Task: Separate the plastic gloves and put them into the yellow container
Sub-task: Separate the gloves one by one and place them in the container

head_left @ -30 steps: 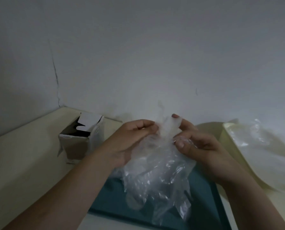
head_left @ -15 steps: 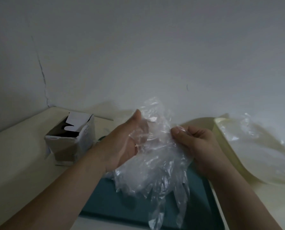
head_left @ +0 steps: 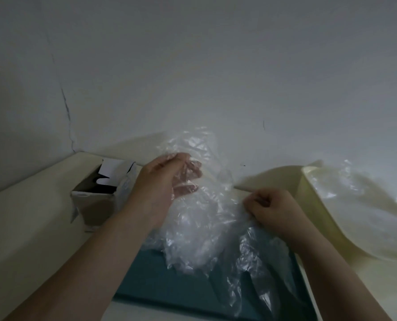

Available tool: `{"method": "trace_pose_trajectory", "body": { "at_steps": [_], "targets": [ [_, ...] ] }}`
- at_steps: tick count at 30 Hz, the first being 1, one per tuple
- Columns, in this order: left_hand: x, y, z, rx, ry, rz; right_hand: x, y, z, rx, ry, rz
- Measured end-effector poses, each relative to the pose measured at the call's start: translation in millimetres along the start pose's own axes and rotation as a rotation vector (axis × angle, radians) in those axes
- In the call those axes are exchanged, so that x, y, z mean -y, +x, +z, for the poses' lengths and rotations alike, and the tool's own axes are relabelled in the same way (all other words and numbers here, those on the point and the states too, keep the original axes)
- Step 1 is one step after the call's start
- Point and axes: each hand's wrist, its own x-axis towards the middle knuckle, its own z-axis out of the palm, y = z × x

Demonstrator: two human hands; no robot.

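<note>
- Centre of the frame: a crumpled bunch of clear plastic gloves (head_left: 199, 230) hangs between two hands, above a teal mat (head_left: 169, 288).
- The left hand (head_left: 167, 181), centre left, grips the upper film, its fingers (head_left: 188, 172) curled into it.
- The right hand (head_left: 271, 212), centre right, pinches a film edge between thumb and curled fingers.
- The yellow container (head_left: 317, 205) sits at the right, with film already inside.
- An open cardboard box (head_left: 95, 205) stands at the left on the cream worktop (head_left: 31, 228).
- The film looks featherlight, limp, slippery and clingy, so it is probably best pinched at a loose cuff edge and peeled slowly.
</note>
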Motion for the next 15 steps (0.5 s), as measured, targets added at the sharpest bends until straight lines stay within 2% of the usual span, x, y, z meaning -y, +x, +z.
{"method": "trace_pose_trajectory", "body": {
  "at_steps": [3, 6, 10, 15],
  "targets": [
    [-4.0, -3.6, -0.3, -0.037, 0.039, 0.038, 26.7, -12.0, -8.0, 0.037, 0.216, -0.071],
    [-4.8, -10.2, 5.3, 0.017, 0.024, 0.015, 50.6, -28.4, -17.6, 0.04, 0.327, -0.156],
    [-3.0, -11.0, 26.2, 0.111, 0.078, -0.063, 63.0, -26.3, -39.5, 0.005, 0.235, -0.224],
    [-7.3, -13.9, 73.0, 0.241, 0.218, -0.098, 63.5, -22.9, -108.2, -0.044, 0.173, -0.135]
  ]
}}
